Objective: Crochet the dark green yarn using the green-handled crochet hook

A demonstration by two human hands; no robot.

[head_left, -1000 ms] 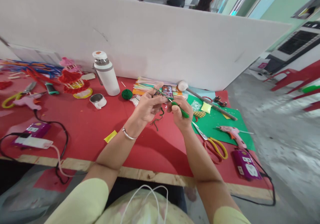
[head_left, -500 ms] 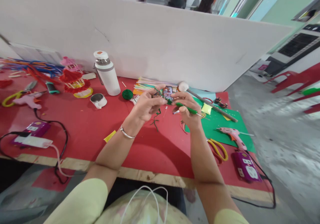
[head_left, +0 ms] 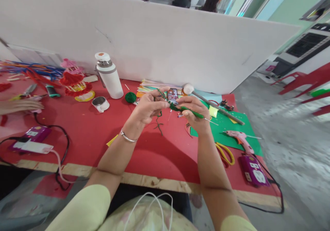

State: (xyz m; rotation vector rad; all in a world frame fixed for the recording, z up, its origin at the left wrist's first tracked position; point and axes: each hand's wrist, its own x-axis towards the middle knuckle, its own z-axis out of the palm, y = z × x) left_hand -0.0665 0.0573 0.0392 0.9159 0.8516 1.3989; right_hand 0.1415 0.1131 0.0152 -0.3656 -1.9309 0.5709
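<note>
My left hand (head_left: 149, 107) is raised over the red table (head_left: 90, 134), fingers pinched on a strand of green yarn (head_left: 158, 121) that dangles below it. My right hand (head_left: 196, 114) is closed round a green-handled crochet hook (head_left: 192, 112), its tip meeting the yarn between both hands. A small green yarn ball (head_left: 130, 97) lies on the table just left of my left hand. A phone (head_left: 172, 95) lies behind my hands on stacked coloured paper.
A white flask (head_left: 109, 76) and metal cup (head_left: 100, 104) stand back left. Yellow-handled scissors (head_left: 225, 153), a pink glue gun (head_left: 239, 138) and a purple power strip (head_left: 254, 171) lie right, by a green sheet (head_left: 227, 128). Another person's hand (head_left: 20, 106) reaches in at far left.
My right hand has turned the hook from pointing down-right to lying level, and moved slightly right. Another person's hand has come into view at the left edge.
</note>
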